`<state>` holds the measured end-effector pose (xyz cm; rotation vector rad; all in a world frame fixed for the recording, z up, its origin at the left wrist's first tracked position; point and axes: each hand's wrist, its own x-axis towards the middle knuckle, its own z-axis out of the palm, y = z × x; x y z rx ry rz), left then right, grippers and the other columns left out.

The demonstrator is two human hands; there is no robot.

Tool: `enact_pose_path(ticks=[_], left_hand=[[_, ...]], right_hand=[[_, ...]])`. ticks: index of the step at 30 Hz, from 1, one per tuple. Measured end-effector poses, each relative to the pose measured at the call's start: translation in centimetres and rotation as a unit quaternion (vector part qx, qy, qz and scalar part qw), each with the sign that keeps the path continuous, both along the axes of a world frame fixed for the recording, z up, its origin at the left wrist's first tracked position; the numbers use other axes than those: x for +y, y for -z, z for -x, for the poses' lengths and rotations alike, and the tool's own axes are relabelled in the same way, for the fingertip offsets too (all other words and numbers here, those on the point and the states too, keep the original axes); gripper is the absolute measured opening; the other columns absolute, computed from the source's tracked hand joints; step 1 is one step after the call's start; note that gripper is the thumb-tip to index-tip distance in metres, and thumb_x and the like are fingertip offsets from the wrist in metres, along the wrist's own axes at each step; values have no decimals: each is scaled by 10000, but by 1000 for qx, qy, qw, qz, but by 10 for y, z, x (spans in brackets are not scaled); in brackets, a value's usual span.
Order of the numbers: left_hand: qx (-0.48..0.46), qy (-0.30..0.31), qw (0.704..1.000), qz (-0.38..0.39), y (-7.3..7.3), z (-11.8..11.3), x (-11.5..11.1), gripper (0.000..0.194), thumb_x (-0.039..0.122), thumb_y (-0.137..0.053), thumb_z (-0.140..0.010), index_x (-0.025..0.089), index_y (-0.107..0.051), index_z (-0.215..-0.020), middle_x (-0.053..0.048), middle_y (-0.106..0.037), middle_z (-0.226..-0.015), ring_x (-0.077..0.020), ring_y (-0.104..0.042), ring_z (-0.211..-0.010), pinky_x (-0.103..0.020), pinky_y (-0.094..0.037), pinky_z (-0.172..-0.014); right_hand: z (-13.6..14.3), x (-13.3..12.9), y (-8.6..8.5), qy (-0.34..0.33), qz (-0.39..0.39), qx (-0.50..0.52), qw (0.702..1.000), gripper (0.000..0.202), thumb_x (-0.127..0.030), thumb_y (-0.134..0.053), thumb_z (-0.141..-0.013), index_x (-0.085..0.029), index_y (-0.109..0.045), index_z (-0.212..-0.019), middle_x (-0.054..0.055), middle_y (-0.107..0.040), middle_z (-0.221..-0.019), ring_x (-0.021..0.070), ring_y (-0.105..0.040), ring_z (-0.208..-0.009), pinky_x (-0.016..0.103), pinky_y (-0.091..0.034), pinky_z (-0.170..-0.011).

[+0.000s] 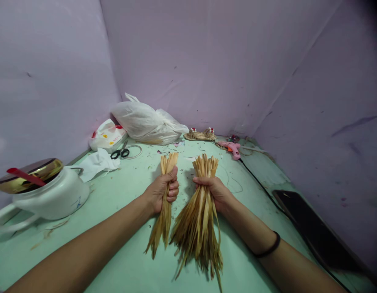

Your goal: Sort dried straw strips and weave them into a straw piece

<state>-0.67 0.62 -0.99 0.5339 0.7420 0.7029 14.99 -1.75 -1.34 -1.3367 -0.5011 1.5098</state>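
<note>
My left hand (164,189) is closed around a thin bundle of dried leaf strips (161,228), pale at the top and brownish toward the ragged lower ends. In my right hand (213,190) is a thicker bundle of dried leaf strips (199,232), gripped near its pale cut tops, with the darker ends fanning out below. The two bundles are held upright side by side above the table, a narrow gap between them. Fingers of the right hand are partly hidden behind its bundle.
On the left stand a white pot (57,199), scissors (120,152) and a tissue pack (107,136). A white plastic bag (145,122) and a woven piece (200,136) lie at the back of the green table (115,248). A corded pink glue gun (233,149) and a dark phone-like slab (313,228) are right.
</note>
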Motion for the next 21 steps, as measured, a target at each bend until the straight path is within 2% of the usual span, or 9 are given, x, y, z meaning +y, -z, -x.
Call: enact_pose_path(ticks=[5,11,16,21], left_hand=[[4,0,1000,-7,3,-1,2,458,512,-565,-723,168,-328,-533,89,-301,-387,-18,-249,-266,-118,-151,-260],[8,-1,1000,-9,0,-2,1,472,527,-560,-718,169,-318,-528,90,-303,-379,-16,-245,-261,-118,-145,-258],[1,5,1000,-10,4,-1,1,468,523,-572,-711,168,-329,-528,90,-302,-383,-17,-250,-263,-120,-147,-260],[12,-2,1000,-6,4,0,0,379,493,-539,-756,143,-477,-623,90,-303,-366,-19,-243,-262,-119,-158,-261]], right_hand=[[0,0,0,5,-1,1,1000,146,-78,-620,-588,-144,-511,-517,-28,-487,-388,84,-446,-347,220,-368,-373],[-1,1,1,1,0,0,1000,155,-87,-632,-584,-148,-508,-514,-34,-486,-379,83,-448,-344,214,-374,-369],[-1,2,1,-2,3,2,1000,137,-82,-632,-584,-141,-520,-533,-25,-502,-396,84,-458,-352,212,-377,-373],[-1,2,0,-3,5,-2,1000,140,-75,-627,-589,-141,-519,-529,-27,-502,-399,79,-454,-356,208,-378,-381]])
